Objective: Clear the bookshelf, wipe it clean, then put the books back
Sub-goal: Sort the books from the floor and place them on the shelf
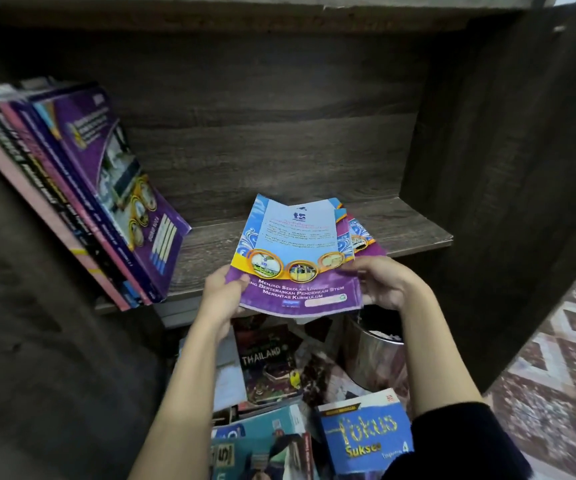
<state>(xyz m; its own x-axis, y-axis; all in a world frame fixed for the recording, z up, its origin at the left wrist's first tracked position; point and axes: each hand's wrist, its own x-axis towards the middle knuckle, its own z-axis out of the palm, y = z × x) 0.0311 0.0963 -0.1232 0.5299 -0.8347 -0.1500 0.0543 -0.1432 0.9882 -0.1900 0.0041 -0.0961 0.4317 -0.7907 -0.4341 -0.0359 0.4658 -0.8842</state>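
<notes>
I see both hands on a small stack of thin purple booklets, held over the front edge of the shelf board, which I take as my reference. The left hand pinches the stack's near left corner, thumb on the cover and fingers underneath. The right hand curls round the near right corner, so neither hand is free. The booklets are fanned slightly, with the lower ones poking out to the right. Their far ends reach over the middle of the board, but I cannot tell whether they touch it.

At the left end of the board stands a row of books, all tilted to the left with their bottom edges on the wood. The one facing me has a purple cover much like the booklets.

Below the board's front edge, more books lie in a loose heap:
- a dark one titled "Thailand"
- a blue "Fokus Sukses" workbook, nearer me
- a teal book beside it

A shiny metal bin sits under the board's right half. A patterned floor shows to the right of the bookshelf. A black sleeve covers my right forearm.
</notes>
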